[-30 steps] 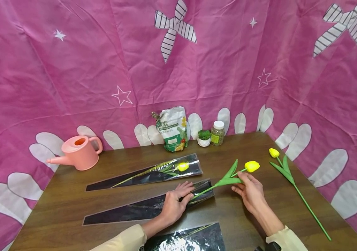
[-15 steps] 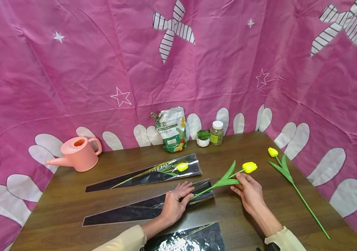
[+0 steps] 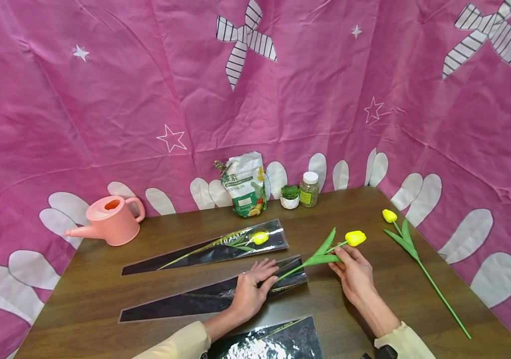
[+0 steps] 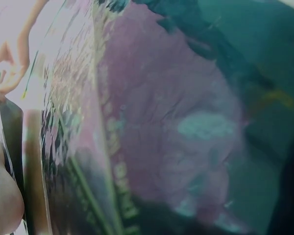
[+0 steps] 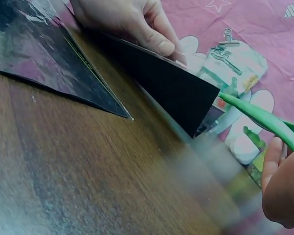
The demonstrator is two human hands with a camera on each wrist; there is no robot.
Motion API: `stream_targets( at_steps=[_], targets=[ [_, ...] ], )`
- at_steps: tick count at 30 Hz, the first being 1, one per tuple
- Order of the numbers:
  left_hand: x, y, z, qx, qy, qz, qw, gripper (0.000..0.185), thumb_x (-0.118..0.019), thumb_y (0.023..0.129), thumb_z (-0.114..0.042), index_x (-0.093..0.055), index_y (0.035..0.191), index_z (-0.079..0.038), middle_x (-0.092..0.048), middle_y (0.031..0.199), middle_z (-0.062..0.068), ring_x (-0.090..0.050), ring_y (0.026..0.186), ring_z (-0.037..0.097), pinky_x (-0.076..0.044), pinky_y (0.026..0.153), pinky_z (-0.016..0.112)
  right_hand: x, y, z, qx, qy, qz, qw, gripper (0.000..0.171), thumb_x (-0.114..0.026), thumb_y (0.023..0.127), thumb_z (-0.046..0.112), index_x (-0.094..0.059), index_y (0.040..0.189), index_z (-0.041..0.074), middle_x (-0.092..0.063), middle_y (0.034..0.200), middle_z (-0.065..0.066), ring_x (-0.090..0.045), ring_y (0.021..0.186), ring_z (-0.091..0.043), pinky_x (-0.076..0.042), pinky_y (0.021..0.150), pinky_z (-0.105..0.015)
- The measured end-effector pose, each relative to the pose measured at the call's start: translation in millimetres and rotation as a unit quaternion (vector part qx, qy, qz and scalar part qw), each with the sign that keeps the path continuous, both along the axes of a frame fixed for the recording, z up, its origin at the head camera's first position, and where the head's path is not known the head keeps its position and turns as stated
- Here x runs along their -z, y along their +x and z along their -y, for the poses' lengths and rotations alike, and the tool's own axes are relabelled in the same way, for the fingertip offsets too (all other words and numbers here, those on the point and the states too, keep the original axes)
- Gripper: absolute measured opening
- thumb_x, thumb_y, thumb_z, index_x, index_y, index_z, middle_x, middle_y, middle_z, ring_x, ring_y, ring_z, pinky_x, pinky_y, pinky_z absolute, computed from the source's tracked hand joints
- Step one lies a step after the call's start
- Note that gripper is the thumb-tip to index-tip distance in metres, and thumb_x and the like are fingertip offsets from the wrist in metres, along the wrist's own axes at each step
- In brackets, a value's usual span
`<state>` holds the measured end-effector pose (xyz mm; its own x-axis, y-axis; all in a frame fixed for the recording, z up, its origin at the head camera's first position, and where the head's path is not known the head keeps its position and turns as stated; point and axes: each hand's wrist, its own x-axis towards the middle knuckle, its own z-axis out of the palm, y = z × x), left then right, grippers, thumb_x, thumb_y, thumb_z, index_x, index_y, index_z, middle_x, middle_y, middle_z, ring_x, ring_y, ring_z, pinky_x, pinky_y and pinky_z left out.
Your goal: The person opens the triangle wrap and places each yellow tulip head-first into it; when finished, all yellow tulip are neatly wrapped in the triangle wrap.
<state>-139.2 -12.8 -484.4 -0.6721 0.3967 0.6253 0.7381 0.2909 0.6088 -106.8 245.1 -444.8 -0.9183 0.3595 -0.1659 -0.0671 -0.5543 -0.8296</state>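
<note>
Nearest the person, at the table's (image 3: 103, 299) front edge, lies a shiny plastic sleeve (image 3: 273, 341) between the two forearms, flat and untouched.

Just beyond it, the left hand (image 3: 251, 289) lies flat on a second long sleeve (image 3: 210, 296), fingers straight and spread, pressing down near its wide open end. In the right wrist view the same fingers (image 5: 152, 34) rest on the sleeve's upper layer, whose mouth stands a little open.

The right hand (image 3: 352, 271) holds a yellow tulip (image 3: 355, 238) by its stem, pinched between thumb and fingertips just under the leaves. The flower head points up and to the right, raised off the wood, while the lower stem slants down to the left and its end goes into the mouth of the sleeve, right beside the left fingertips. From the right wrist, a green leaf (image 5: 259, 120) pokes out of the dark sleeve opening.

To the right, well apart from the hands, another tulip (image 3: 410, 249) lies loose on the table.

Farther back, a third sleeve (image 3: 206, 249) lies with a yellow tulip inside it.

At the far edge stand a pink watering can (image 3: 112, 219) on the left, and toward the middle a bag (image 3: 244, 184), a small potted plant (image 3: 290, 196) and a jar (image 3: 309, 189), all against the pink cloth backdrop (image 3: 103, 99).

The left wrist view is too blurred to read.
</note>
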Motion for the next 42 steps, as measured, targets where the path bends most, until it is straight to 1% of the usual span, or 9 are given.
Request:
stream_targets(
  at_steps=[10,16,25,27,31,34,37,40,42],
  targets=[
    [-3.2,-1.4,-1,-0.011,-0.016,-0.008,0.9998,0.027,-0.078,0.082,0.002,-0.075,0.109,0.003,-0.070,0.116,0.019,-0.062,0.116,0.040,-0.043,0.100,0.060,-1.2,-0.6,6,0.000,-0.009,0.024,1.000,0.016,-0.060,0.099,0.001,-0.063,0.089,0.012,-0.071,0.083,-0.001,-0.068,0.070,-0.011,-0.058,0.070,-0.026],
    [-6.6,-0.7,-3,-0.015,-0.017,-0.012,0.9997,0.027,-0.078,0.083,0.001,-0.075,0.109,0.003,-0.070,0.116,0.018,-0.062,0.115,0.041,-0.041,0.100,0.063,0.7,1.7,14,-0.007,-0.008,0.032,0.999,0.014,-0.061,0.098,0.002,-0.063,0.088,0.011,-0.071,0.083,-0.001,-0.069,0.071,-0.011,-0.058,0.071,-0.027],
    [-10.3,1.2,-5,-0.024,-0.024,-0.002,0.9994,0.026,-0.078,0.083,-0.002,-0.076,0.109,0.001,-0.070,0.117,0.016,-0.061,0.117,0.039,-0.037,0.104,0.064,3.8,5.2,24,-0.027,-0.023,0.040,0.999,0.024,-0.056,0.099,-0.001,-0.064,0.082,0.013,-0.072,0.083,0.002,-0.068,0.073,-0.008,-0.055,0.070,-0.023],
    [-10.3,1.5,-5,-0.024,-0.025,-0.001,0.9994,0.026,-0.078,0.083,-0.002,-0.076,0.109,0.001,-0.070,0.118,0.016,-0.061,0.118,0.039,-0.037,0.104,0.064,3.7,4.8,26,-0.026,-0.022,0.042,0.999,0.020,-0.056,0.099,-0.001,-0.062,0.085,0.012,-0.071,0.083,0.002,-0.067,0.073,-0.007,-0.055,0.070,-0.022],
    [-9.0,2.2,-4,-0.025,-0.025,-0.001,0.9994,0.027,-0.078,0.083,-0.002,-0.076,0.110,0.001,-0.070,0.118,0.016,-0.061,0.118,0.038,-0.037,0.104,0.064,5.3,4.9,27,-0.025,-0.008,0.044,0.999,0.008,-0.059,0.098,0.000,-0.055,0.099,0.007,-0.070,0.083,0.001,-0.067,0.074,-0.007,-0.055,0.072,-0.023],
    [-7.9,2.7,-4,-0.024,-0.022,-0.003,0.9995,0.027,-0.078,0.083,-0.001,-0.076,0.110,0.001,-0.070,0.118,0.017,-0.061,0.117,0.038,-0.037,0.103,0.064,7.2,6.1,25,-0.034,0.012,0.042,0.998,0.017,-0.058,0.099,0.000,-0.047,0.110,0.005,-0.071,0.085,0.002,-0.068,0.076,-0.007,-0.055,0.074,-0.024],
    [-7.4,2.9,-4,-0.023,-0.019,-0.003,0.9996,0.027,-0.078,0.083,-0.001,-0.076,0.110,0.001,-0.070,0.118,0.017,-0.061,0.117,0.039,-0.038,0.103,0.064,7.5,7.0,21,-0.053,0.025,0.036,0.998,0.023,-0.056,0.099,0.000,-0.042,0.116,0.005,-0.072,0.086,0.003,-0.069,0.077,-0.008,-0.056,0.077,-0.026],
    [-7.0,2.6,-4,-0.020,-0.020,-0.002,0.9996,0.027,-0.078,0.084,-0.001,-0.076,0.110,0.001,-0.070,0.118,0.016,-0.061,0.117,0.039,-0.038,0.103,0.063,7.1,7.2,15,-0.077,0.026,0.028,0.996,0.023,-0.054,0.101,0.003,-0.041,0.120,0.006,-0.072,0.090,0.002,-0.070,0.080,-0.011,-0.055,0.078,-0.028],
    [-6.8,2.4,-3,-0.019,-0.021,-0.003,0.9996,0.026,-0.078,0.084,-0.001,-0.076,0.110,0.001,-0.070,0.118,0.016,-0.061,0.117,0.039,-0.038,0.104,0.063,6.3,7.6,10,-0.091,0.021,0.023,0.995,0.018,-0.052,0.103,0.008,-0.045,0.119,0.006,-0.071,0.093,-0.001,-0.070,0.083,-0.013,-0.055,0.078,-0.030]
  ],
)
